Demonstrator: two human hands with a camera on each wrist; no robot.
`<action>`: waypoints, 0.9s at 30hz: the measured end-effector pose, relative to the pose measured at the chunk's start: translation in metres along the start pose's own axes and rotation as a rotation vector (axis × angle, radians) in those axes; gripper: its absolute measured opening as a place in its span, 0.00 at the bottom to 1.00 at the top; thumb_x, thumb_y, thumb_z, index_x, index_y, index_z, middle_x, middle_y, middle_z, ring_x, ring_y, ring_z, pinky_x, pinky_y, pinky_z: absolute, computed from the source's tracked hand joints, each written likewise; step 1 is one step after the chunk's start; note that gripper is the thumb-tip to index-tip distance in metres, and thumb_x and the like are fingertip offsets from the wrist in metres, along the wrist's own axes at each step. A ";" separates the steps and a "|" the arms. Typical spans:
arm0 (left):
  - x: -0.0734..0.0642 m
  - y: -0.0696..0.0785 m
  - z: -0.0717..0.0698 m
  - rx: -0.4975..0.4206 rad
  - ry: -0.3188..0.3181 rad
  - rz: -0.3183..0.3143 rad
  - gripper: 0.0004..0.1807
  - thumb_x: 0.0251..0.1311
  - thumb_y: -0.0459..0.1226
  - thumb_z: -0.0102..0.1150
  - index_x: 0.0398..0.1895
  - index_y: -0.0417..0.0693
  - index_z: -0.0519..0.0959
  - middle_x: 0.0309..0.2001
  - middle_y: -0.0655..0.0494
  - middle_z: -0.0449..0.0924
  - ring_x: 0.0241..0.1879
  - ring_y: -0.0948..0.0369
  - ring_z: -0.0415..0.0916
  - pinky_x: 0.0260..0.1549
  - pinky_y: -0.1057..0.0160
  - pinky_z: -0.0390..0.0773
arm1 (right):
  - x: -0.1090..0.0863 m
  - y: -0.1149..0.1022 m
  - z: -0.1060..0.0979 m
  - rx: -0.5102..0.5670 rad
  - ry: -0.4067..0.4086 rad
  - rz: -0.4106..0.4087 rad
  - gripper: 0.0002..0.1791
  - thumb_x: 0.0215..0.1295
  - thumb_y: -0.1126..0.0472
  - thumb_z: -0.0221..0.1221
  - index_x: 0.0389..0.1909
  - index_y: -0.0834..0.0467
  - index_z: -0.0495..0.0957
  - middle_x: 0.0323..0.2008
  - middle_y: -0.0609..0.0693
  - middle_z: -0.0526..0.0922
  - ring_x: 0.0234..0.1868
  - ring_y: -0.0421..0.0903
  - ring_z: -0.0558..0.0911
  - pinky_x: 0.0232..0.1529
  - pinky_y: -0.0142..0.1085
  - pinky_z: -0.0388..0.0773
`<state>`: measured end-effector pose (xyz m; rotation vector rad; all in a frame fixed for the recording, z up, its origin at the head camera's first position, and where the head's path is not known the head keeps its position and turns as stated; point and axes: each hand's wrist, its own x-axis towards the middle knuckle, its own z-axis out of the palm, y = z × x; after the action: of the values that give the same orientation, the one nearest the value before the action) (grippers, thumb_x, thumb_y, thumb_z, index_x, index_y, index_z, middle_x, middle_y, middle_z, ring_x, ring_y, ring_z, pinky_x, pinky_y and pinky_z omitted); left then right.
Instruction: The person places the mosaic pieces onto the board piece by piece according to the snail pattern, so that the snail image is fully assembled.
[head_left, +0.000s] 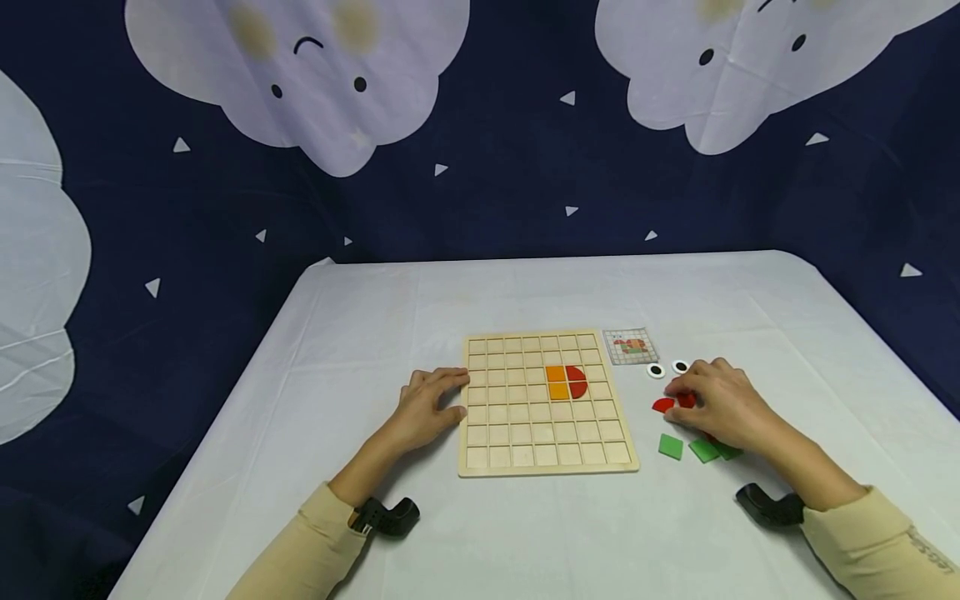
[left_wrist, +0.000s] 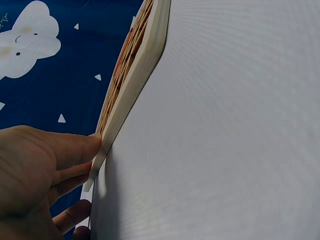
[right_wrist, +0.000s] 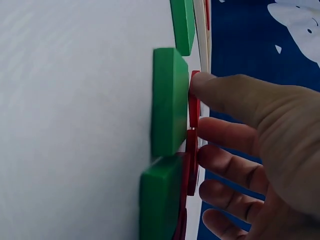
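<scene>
In the head view, my left hand (head_left: 422, 408) rests with fingertips and thumb at the left edge of the wooden grid board (head_left: 510, 433). The thumb lies against the board's side (left_wrist: 125, 100) in the left wrist view. Two orange squares (head_left: 557, 390) and two red quarter-circles (head_left: 577, 382) sit together on the grid. To the board's right, my right hand (head_left: 716, 404) pinches a red quarter-circle piece (head_left: 662, 405) low over the table, thumb at one end and index finger at the other. Another red piece (head_left: 686, 400) lies under its fingers, and more red ones (right_wrist: 184, 185) show behind the green squares.
Several green squares (head_left: 671, 447) lie on the white table in front of my right hand. Two white-and-black eye discs (head_left: 656, 371) lie beyond it. A small picture card (head_left: 630, 346) sits at the board's upper right corner.
</scene>
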<state>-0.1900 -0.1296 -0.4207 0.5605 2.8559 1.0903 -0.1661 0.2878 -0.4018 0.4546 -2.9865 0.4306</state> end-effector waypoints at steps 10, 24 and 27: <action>0.000 0.000 0.000 0.001 -0.002 -0.004 0.26 0.55 0.38 0.63 0.60 0.48 0.75 0.64 0.60 0.70 0.53 0.55 0.62 0.50 0.52 0.56 | 0.000 0.002 0.002 -0.025 0.010 -0.011 0.14 0.47 0.55 0.69 0.36 0.55 0.85 0.36 0.52 0.80 0.40 0.51 0.71 0.39 0.45 0.62; 0.000 -0.001 0.001 -0.002 0.001 0.005 0.26 0.55 0.38 0.63 0.59 0.48 0.75 0.64 0.59 0.70 0.52 0.56 0.61 0.49 0.52 0.56 | 0.006 -0.004 -0.001 -0.017 0.044 -0.056 0.12 0.48 0.57 0.69 0.35 0.56 0.85 0.35 0.51 0.80 0.38 0.48 0.70 0.38 0.41 0.61; 0.000 -0.001 0.001 0.000 0.000 0.007 0.26 0.55 0.37 0.63 0.59 0.48 0.75 0.64 0.59 0.70 0.52 0.56 0.61 0.49 0.52 0.57 | 0.012 -0.012 -0.004 0.012 0.045 -0.066 0.12 0.49 0.57 0.68 0.36 0.55 0.85 0.37 0.52 0.80 0.39 0.49 0.70 0.39 0.42 0.60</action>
<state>-0.1902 -0.1301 -0.4220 0.5702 2.8562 1.0912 -0.1737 0.2747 -0.3938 0.5362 -2.9177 0.4474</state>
